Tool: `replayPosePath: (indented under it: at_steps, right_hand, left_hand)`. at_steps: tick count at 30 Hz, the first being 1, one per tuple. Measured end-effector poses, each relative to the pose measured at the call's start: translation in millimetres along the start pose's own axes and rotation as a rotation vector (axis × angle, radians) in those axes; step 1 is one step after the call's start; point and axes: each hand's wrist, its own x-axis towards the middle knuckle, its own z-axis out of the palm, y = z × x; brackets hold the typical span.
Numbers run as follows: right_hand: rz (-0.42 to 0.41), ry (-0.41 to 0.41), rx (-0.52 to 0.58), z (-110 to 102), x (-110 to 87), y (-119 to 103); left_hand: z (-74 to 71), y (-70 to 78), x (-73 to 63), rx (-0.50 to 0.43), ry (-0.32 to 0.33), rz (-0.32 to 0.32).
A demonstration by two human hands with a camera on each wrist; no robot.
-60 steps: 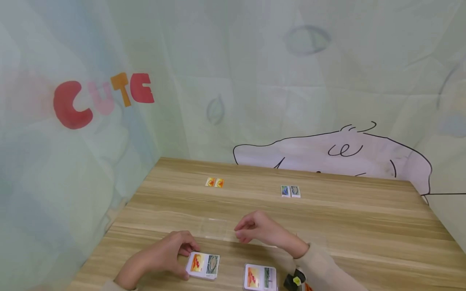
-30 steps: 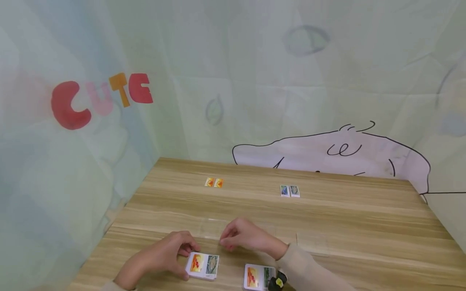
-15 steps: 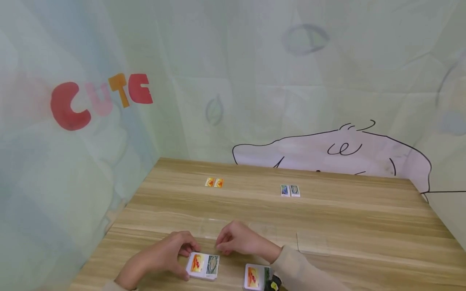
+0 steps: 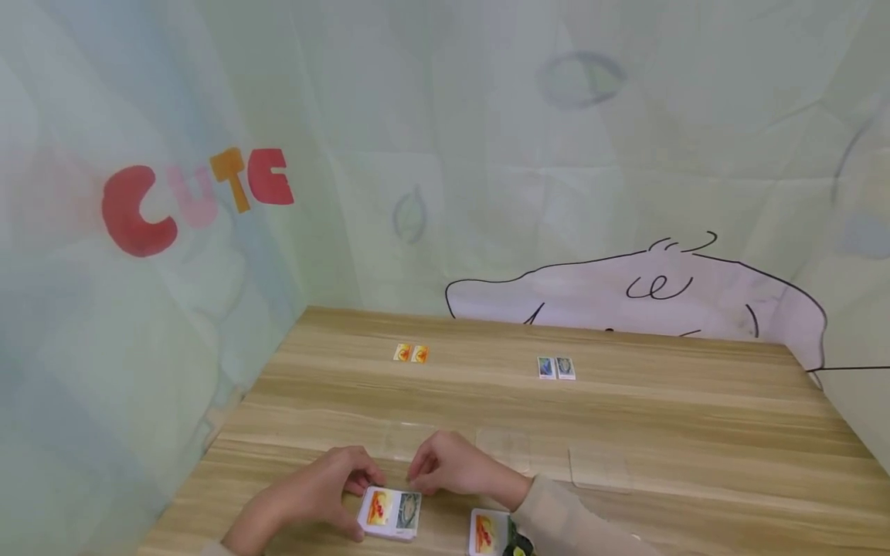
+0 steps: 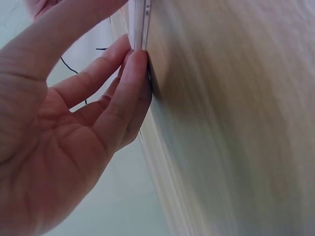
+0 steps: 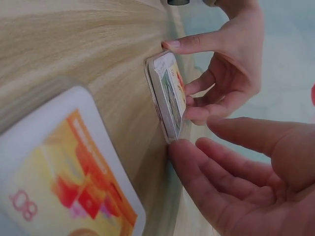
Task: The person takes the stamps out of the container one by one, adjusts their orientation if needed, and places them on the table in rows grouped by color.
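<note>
A stack of picture cards (image 4: pixel 389 511), with an orange picture and a green one on top, lies near the front of the table, over a clear plastic layer. My left hand (image 4: pixel 313 490) grips its left side between thumb and fingers; in the left wrist view, fingertips (image 5: pixel 135 66) press the stack's edge. My right hand (image 4: pixel 462 467) is at the stack's far right corner. In the right wrist view its index fingertip (image 6: pixel 181 147) meets the stack's corner, and the thumb stands apart above. A second card stack (image 4: pixel 487 533) lies to the right, partly hidden by the sleeve and a dark object.
Two orange cards (image 4: pixel 411 353) lie at the back left, and two blue-green cards (image 4: pixel 556 367) at the back centre. Clear plastic pieces (image 4: pixel 599 468) lie across the middle. A black object with a yellow spot (image 4: pixel 518 547) is by the right sleeve. Printed fabric (image 4: pixel 487 154) hangs behind the table.
My right hand has moved left and toward me, from over the middle of the table to the stack's corner. My left hand has kept its grip on the stack.
</note>
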Motion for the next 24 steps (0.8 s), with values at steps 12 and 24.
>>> replayPosePath:
  at_steps: [12, 24]
  right_hand:
    - [-0.044, 0.007, -0.072, 4, -1.0, -1]
    - [-0.012, 0.019, -0.103, 11, -0.4, 2]
  left_hand:
    - [0.3, 0.0, 1.4, -0.005, -0.001, -0.025]
    - [-0.7, -1.1, 1.1, 0.006, -0.006, -0.019]
